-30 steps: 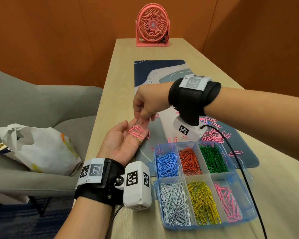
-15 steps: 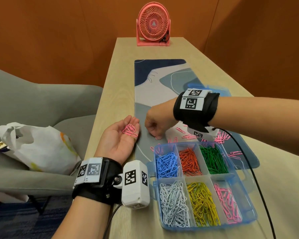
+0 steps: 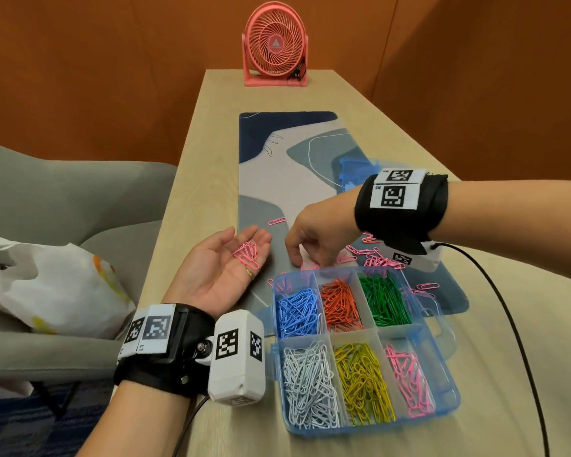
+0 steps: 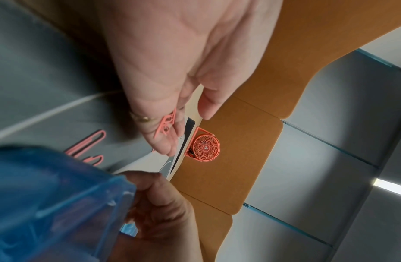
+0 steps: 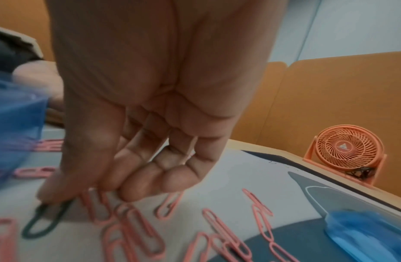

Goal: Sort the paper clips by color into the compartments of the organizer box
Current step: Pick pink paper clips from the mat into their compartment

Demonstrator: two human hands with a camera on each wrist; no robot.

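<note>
My left hand (image 3: 225, 262) lies palm up and open at the mat's left edge, with a few pink clips (image 3: 246, 253) resting on its fingers; the left wrist view shows the same clips (image 4: 166, 124). My right hand (image 3: 297, 258) reaches down with curled fingers onto the mat just behind the organizer box (image 3: 455, 395). In the right wrist view its thumb (image 5: 47, 193) pinches the end of a dark green clip (image 5: 47, 219) among loose pink clips (image 5: 132, 235). Every compartment of the box holds clips of one colour, and the pink ones (image 3: 409, 380) are at front right.
More loose pink clips (image 3: 379, 258) lie on the patterned mat (image 3: 277, 179) under and right of my right wrist. The box lid (image 3: 353, 169) sits behind it. A pink fan (image 3: 275, 44) stands at the table's far end. A grey chair with a plastic bag (image 3: 47, 285) is on the left.
My right hand left the pink clips in my left palm, then dropped to the mat and moved right towards the box. The left hand stayed open, palm up.
</note>
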